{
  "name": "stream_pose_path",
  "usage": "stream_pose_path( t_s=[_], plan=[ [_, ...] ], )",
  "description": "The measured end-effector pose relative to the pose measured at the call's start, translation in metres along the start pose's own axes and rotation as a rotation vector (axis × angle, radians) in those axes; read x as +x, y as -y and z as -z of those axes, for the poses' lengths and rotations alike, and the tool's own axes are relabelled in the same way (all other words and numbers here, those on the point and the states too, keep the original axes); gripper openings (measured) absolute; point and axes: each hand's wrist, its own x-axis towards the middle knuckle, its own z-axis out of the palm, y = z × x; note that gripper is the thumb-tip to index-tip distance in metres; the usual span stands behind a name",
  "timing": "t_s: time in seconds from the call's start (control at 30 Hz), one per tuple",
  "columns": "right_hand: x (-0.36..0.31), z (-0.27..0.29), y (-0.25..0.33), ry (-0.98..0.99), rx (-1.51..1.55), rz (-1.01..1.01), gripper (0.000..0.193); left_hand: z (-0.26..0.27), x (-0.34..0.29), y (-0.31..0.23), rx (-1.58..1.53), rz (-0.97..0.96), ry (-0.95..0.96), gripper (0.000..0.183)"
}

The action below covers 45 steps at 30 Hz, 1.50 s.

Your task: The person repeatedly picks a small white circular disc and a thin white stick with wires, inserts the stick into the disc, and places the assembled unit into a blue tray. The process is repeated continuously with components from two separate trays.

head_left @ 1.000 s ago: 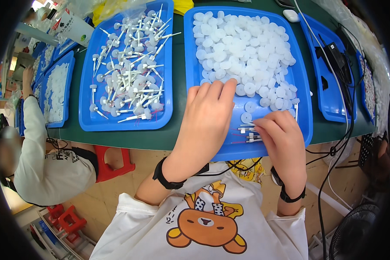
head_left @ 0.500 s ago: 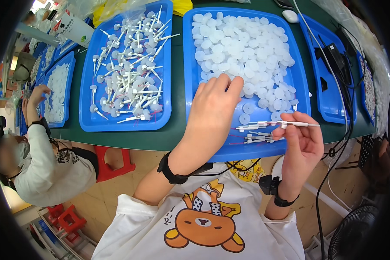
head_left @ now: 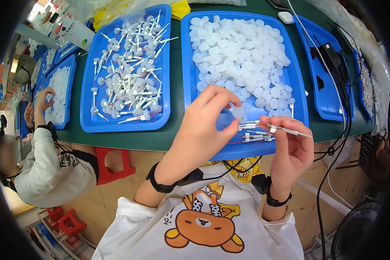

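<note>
My left hand point(head_left: 203, 119) is closed in a pinch on a translucent white plastic disc point(head_left: 237, 112), held over the front part of a blue tray point(head_left: 247, 151). Just to its right, my right hand point(head_left: 295, 149) grips a thin white rod point(head_left: 295, 132) with a small white piece and a dark tip pointing at the left hand. The disc and the rod are apart. Several similar rods with red wires point(head_left: 258, 137) lie at the tray's front below my hands. A heap of the same discs point(head_left: 242, 54) fills the tray's far part.
Left of it, another blue tray point(head_left: 125, 126) holds many rods with discs fitted on them. At right, a blue tray point(head_left: 329, 102) carries a black power adapter point(head_left: 332, 56); a white cable point(head_left: 316, 41) crosses it. A co-worker point(head_left: 52, 160) sits at far left beside a red stool point(head_left: 112, 167).
My left hand has come back from the disc heap toward me with a disc in its fingers. My right hand has shifted slightly left, and its rod now tilts down to the right.
</note>
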Motion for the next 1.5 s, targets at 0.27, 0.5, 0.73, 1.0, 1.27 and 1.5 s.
stream_pose_path(
  t_s=[0.27, 0.5, 0.73, 1.0, 1.27, 1.5],
  plan=[
    [-0.001, -0.003, -0.003, 0.049, 0.007, 0.007, 0.023, 0.011, -0.013, -0.010, -0.445, 0.154, 0.141, 0.030],
    [0.000, 0.000, -0.002, 0.089, -0.048, 0.037, 0.024, 0.006, -0.015, 0.000, -0.427, 0.083, 0.071, 0.028],
    [0.001, 0.000, -0.005, 0.157, -0.207, 0.077, 0.027, 0.010, -0.014, 0.000, -0.247, 0.018, 0.120, 0.031],
    [0.006, 0.000, 0.006, 0.219, -0.483, 0.214, 0.028, 0.011, -0.017, -0.004, -0.280, 0.030, 0.065, 0.027],
    [-0.002, 0.001, -0.002, 0.168, -0.398, 0.232, 0.018, 0.011, -0.019, -0.001, -0.476, 0.076, 0.149, 0.029],
    [-0.005, 0.008, -0.011, 0.158, -0.284, 0.157, 0.016, 0.006, -0.025, -0.001, -0.913, 0.275, 0.280, 0.035]
  ],
)
